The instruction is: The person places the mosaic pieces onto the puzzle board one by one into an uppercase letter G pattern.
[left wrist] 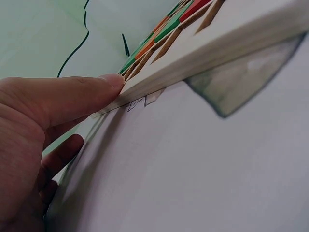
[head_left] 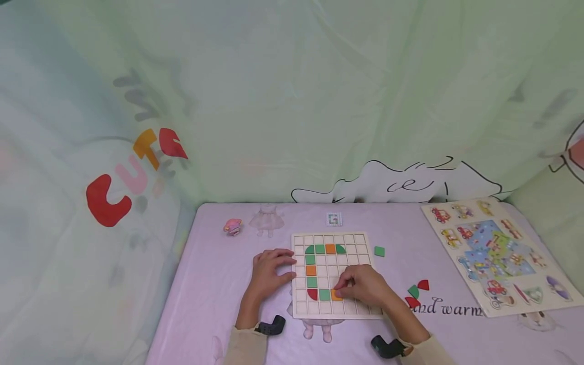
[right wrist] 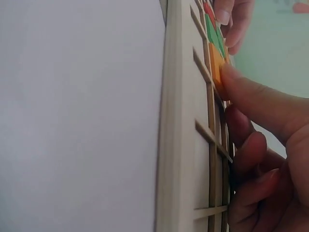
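Note:
A wooden grid board (head_left: 360, 307) lies on the table with coloured tiles in its cells, forming a C-like line. My right hand (head_left: 363, 286) pinches an orange square tile (head_left: 336, 295) at the bottom row, right beside a green square tile (head_left: 324, 294). In the right wrist view the thumb presses on the orange tile (right wrist: 217, 67), its other fingers curled over the board. My left hand (head_left: 269, 271) rests at the board's left edge with relaxed fingers. The left wrist view shows its thumb (left wrist: 108, 84) touching the board's rim (left wrist: 159, 79).
Right of the board lie a green square tile (head_left: 379, 251), a red quarter-round tile (head_left: 423, 285) and more loose pieces. A small pattern card (head_left: 334, 219) lies behind the board. A pink figurine (head_left: 232, 226) stands at the left, a large picture puzzle (head_left: 502, 258) at the right.

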Available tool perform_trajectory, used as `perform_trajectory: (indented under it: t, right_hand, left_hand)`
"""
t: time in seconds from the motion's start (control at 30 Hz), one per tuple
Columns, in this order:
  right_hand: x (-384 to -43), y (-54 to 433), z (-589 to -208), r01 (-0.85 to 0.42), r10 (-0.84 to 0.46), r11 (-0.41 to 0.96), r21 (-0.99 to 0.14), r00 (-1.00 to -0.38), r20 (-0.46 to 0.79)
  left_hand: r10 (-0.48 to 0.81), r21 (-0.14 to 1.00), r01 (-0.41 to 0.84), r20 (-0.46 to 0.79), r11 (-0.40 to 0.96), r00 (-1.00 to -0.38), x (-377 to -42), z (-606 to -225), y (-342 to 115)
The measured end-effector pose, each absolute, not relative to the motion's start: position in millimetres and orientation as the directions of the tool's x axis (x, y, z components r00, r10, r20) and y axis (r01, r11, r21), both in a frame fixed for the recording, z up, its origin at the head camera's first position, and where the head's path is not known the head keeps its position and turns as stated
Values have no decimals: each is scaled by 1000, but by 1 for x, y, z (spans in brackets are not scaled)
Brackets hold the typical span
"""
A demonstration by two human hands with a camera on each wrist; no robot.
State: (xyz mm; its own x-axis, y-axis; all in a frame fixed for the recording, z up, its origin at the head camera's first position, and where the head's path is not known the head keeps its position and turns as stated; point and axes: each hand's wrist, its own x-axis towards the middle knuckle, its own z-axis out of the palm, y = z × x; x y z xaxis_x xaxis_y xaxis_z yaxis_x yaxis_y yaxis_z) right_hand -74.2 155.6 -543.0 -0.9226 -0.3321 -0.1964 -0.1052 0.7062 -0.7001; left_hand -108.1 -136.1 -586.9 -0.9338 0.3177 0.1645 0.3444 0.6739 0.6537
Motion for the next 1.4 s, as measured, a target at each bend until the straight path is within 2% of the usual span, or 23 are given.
perform_trajectory:
  t: [0.53, 0.7, 0.83, 1.03, 1.2, 1.4]
  right_hand:
    - [-75, 163, -545, -103, -321, 692, -714, -930, -177]
    - [-75, 171, -539, -122, -361, 654, -746, -918, -166]
    - [-77, 188, -530, -115, -363, 635, -764, -917, -163]
    - [-84, 221, -516, -42, -297, 658, -752, -932, -207]
    - [-86, 254, -511, -68, -313, 695, -716, -925, -216]
    - [-84, 290, -512, 3, -266, 767, -642, -909, -321]
  left_hand:
    - [322, 654, 346, 162, 672, -933, -109, -587, -135]
    - [325, 658, 343, 155, 671, -933, -109, -587, -135]
    - [328, 649, 350, 161, 675, -931, -108, -588, -135]
    - [322, 652, 338, 150, 679, -935, -108, -588, -136]
    - [319, 661, 327, 138, 675, -938, -108, -587, -136]
    - [317, 658, 328, 141, 678, -938, -108, -588, -136]
